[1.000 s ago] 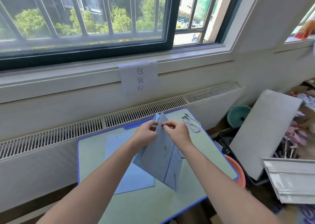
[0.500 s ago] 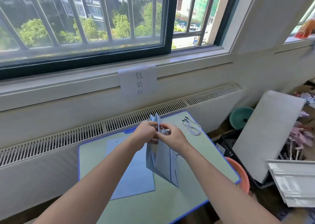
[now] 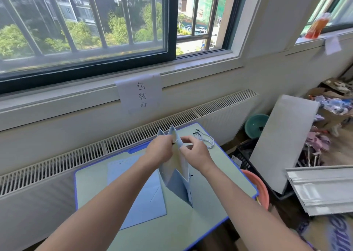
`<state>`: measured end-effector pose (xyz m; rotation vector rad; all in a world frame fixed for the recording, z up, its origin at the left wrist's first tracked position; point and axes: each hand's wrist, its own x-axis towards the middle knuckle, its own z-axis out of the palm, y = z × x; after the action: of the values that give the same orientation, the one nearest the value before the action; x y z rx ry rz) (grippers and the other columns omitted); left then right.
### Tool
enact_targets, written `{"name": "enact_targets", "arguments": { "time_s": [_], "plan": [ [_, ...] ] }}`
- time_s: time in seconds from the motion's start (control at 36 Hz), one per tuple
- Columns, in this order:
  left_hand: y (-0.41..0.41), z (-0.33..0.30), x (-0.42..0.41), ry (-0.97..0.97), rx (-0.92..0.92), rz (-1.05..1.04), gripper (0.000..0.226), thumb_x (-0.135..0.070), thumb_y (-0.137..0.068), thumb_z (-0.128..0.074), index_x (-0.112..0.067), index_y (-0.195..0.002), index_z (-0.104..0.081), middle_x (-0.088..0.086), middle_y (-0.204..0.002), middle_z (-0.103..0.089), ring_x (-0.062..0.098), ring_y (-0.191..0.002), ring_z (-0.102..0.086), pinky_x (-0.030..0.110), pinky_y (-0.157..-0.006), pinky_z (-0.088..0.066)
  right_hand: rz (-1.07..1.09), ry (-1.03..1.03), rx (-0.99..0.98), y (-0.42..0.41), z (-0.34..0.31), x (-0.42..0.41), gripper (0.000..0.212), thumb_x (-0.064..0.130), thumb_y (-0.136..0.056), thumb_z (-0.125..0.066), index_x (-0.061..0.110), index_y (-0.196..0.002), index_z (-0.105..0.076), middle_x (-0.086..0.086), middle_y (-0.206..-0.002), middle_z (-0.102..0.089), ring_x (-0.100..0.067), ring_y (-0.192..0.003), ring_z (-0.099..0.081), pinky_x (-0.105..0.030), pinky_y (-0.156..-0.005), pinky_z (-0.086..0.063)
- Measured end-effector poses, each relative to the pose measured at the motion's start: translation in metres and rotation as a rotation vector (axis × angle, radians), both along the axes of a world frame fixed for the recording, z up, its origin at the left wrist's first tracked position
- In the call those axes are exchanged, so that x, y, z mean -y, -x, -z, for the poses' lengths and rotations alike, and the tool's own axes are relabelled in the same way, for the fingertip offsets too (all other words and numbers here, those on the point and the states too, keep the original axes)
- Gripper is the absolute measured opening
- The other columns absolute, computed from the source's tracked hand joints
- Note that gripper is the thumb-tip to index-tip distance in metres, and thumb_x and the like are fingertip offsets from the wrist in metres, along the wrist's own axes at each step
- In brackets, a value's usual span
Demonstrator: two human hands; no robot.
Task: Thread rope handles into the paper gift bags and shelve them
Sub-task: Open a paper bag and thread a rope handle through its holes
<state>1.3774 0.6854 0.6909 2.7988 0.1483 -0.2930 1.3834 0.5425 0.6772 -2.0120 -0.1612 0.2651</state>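
Head view: both hands are putting a rope handle into a blue paper bag.

The left hand (image 3: 159, 151) pinches the black tip of the rope (image 3: 174, 142) at the top edge of the bag (image 3: 176, 172), and the right hand (image 3: 193, 151) pinches that same edge from the other side. The bag stands open on the desk (image 3: 206, 212), between the arms. Next, I think the rope must be pulled through the hole. More ropes (image 3: 205, 140) lie just behind the hands, and flat bags (image 3: 133, 183) lie to the left.
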Motion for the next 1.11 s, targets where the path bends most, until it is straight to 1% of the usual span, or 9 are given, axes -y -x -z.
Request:
{"name": "enact_targets", "arguments": {
  "time_s": [0.11,0.22,0.36,0.53,0.69,0.81,0.89,1.03,1.11],
  "plan": [
    [-0.002,0.0,0.0,-0.129,-0.103,0.129,0.019,-0.001,-0.088,-0.046,-0.011,-0.074,-0.051,0.002,-0.067,-0.044,0.023,-0.064,-0.045,0.029,-0.052,-0.034,0.092,-0.019,0.021,-0.004,-0.002,0.012,0.019,0.017,-0.091,-0.056,0.019,-0.108,-0.064,0.012,-0.098,-0.063,0.009,-0.081,-0.057,-0.004,-0.062,-0.041],
    [-0.003,0.005,-0.006,-0.215,-0.262,0.276,0.012,-0.01,-0.088,-0.054,-0.012,-0.079,-0.062,0.002,-0.079,-0.05,0.025,-0.068,-0.047,0.032,-0.058,-0.037,0.133,-0.02,0.028,-0.01,0.0,0.018,0.018,0.019,-0.091,-0.057,0.017,-0.108,-0.064,0.008,-0.102,-0.065,0.007,-0.085,-0.057,-0.011,-0.07,-0.044],
    [0.001,-0.002,0.0,-0.244,-0.318,0.329,0.016,-0.003,-0.087,-0.049,-0.006,-0.075,-0.059,0.002,-0.063,-0.042,0.026,-0.069,-0.044,0.033,-0.06,-0.037,0.154,-0.046,0.021,-0.011,0.0,0.016,0.017,0.014,-0.089,-0.057,0.017,-0.104,-0.063,0.01,-0.097,-0.064,0.003,-0.085,-0.058,-0.01,-0.069,-0.043],
    [-0.003,-0.01,0.011,0.121,-0.086,0.096,0.025,-0.002,-0.092,-0.039,-0.012,-0.106,-0.058,0.012,-0.105,-0.065,0.028,-0.088,-0.06,0.037,-0.077,-0.053,0.146,-0.097,0.016,-0.009,0.002,0.011,0.017,0.013,-0.088,-0.057,0.016,-0.101,-0.067,0.01,-0.094,-0.067,-0.005,-0.089,-0.062,-0.014,-0.07,-0.045],
    [-0.001,-0.009,0.018,0.517,-0.044,-0.149,0.034,-0.018,-0.096,-0.039,0.001,-0.091,-0.068,0.016,-0.088,-0.072,0.032,-0.086,-0.068,0.048,-0.081,-0.056,0.004,-0.181,-0.075,-0.006,0.008,0.008,0.018,0.014,-0.094,-0.056,0.018,-0.107,-0.069,-0.002,-0.101,-0.072,-0.017,-0.1,-0.066,-0.033,-0.091,-0.054],
    [0.001,-0.005,0.016,0.567,-0.004,-0.247,0.038,-0.03,-0.094,-0.051,0.001,-0.084,-0.071,0.013,-0.078,-0.073,0.028,-0.078,-0.071,0.045,-0.077,-0.059,-0.124,-0.259,-0.117,-0.004,0.014,0.007,0.025,0.021,-0.096,-0.049,0.018,-0.104,-0.073,-0.009,-0.102,-0.073,-0.025,-0.101,-0.067,-0.042,-0.091,-0.052],
    [0.005,-0.007,0.011,0.556,0.009,-0.3,0.037,-0.034,-0.091,-0.057,-0.002,-0.077,-0.072,0.01,-0.07,-0.072,0.025,-0.071,-0.072,0.04,-0.07,-0.061,-0.148,-0.392,-0.214,-0.006,0.017,0.006,0.033,0.007,-0.101,-0.038,0.014,-0.108,-0.07,-0.006,-0.103,-0.071,-0.013,-0.098,-0.065,-0.034,-0.086,-0.055],
    [0.01,0.0,0.001,0.507,0.009,-0.335,0.013,-0.002,-0.077,-0.049,-0.004,-0.066,-0.055,0.019,-0.065,-0.058,0.029,-0.058,-0.063,0.046,-0.057,-0.059,-0.055,-0.324,-0.251,-0.007,0.034,0.003,0.028,-0.005,-0.093,-0.052,0.008,-0.118,-0.059,-0.009,-0.102,-0.065,-0.019,-0.084,-0.065,-0.029,-0.075,-0.056],
    [0.015,0.002,-0.004,0.457,0.029,-0.357,0.013,-0.001,-0.08,-0.046,-0.008,-0.07,-0.05,0.013,-0.069,-0.051,0.026,-0.06,-0.051,0.035,-0.051,-0.046,-0.061,-0.209,-0.274,-0.004,0.046,0.005,0.029,-0.003,-0.091,-0.055,0.008,-0.119,-0.057,-0.007,-0.089,-0.066,-0.015,-0.07,-0.063,-0.028,-0.068,-0.054]
  ]
}}
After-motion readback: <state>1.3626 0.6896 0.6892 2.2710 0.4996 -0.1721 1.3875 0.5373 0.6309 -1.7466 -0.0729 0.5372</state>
